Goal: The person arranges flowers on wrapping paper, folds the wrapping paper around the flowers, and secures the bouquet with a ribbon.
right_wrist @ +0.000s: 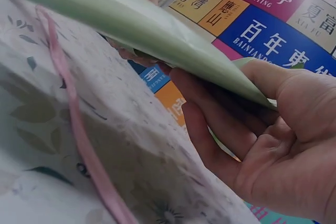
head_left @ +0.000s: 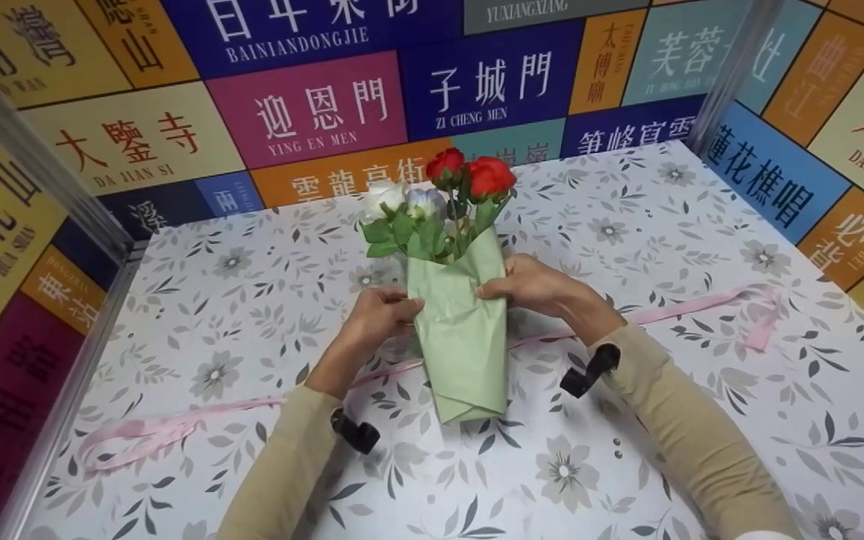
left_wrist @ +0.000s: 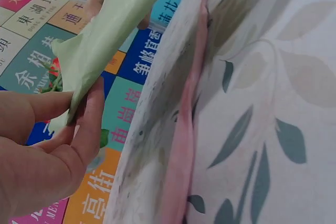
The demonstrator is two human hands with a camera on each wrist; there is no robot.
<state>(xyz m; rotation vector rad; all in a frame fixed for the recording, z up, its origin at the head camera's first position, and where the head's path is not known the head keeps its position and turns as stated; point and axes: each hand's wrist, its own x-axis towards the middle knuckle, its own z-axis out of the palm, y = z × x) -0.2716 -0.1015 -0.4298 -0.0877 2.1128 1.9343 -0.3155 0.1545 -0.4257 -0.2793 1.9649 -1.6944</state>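
Note:
A small bouquet lies at the table's middle: two red roses (head_left: 469,174), a white one (head_left: 381,198) and a pale blue one (head_left: 424,201) rise from a light green paper wrap (head_left: 462,330). My left hand (head_left: 379,315) pinches the wrap's left edge; thumb and fingers (left_wrist: 92,114) close on the green paper (left_wrist: 110,35). From the right, my right hand (head_left: 533,285) grips the other side, fingers curled under the wrap (right_wrist: 157,30) and thumb (right_wrist: 273,77) on top. A pink ribbon (head_left: 199,416) runs across the table beneath the bouquet.
The table wears a white cloth with grey flowers (head_left: 627,225). Colourful sign panels with Chinese characters (head_left: 312,112) wall it in at the back and both sides. The ribbon's right end (head_left: 758,315) loops near the right wall.

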